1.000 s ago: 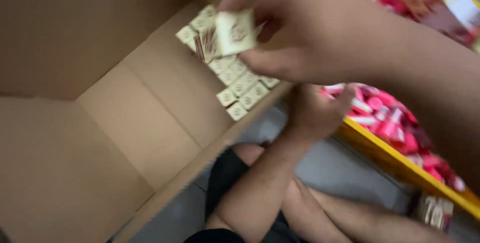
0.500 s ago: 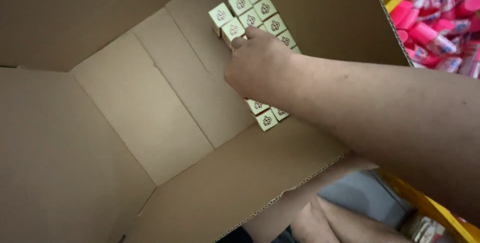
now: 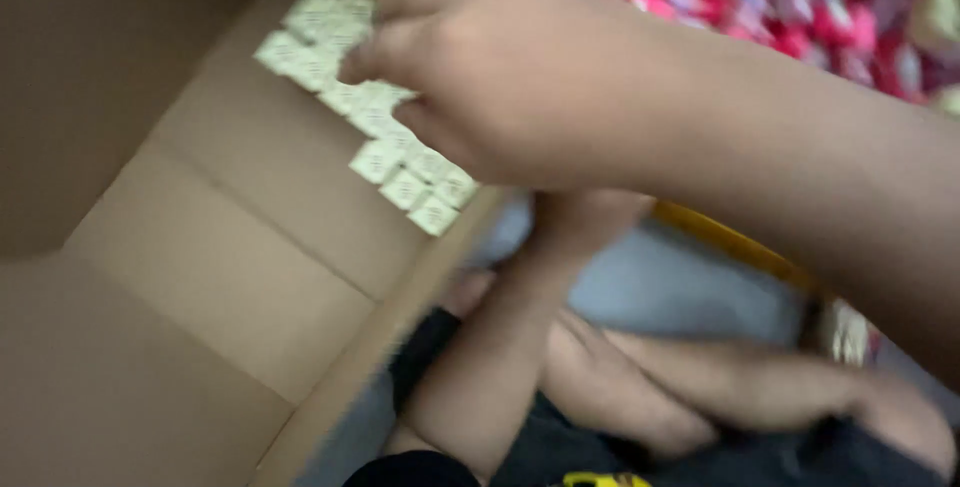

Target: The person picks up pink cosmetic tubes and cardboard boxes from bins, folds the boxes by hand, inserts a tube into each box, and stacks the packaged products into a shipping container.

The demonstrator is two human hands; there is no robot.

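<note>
Cartons [image 3: 400,162], small cream ones, sat packed in rows at the box's [image 3: 200,277] far corner. Right hand [image 3: 520,77] hovered above, fingers curled narrow, grip unclear through blur. Left hand [image 3: 590,217] mostly hidden, fingers untellable. Likely light, stiff; pinch by sides.

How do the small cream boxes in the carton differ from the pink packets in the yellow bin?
The small cream boxes are pale and square-topped, set in tidy rows on the cardboard carton floor. The pink packets are bright pink and red, heaped loosely in the yellow bin. Both are blurred, small packaged goods in quantity.
</note>
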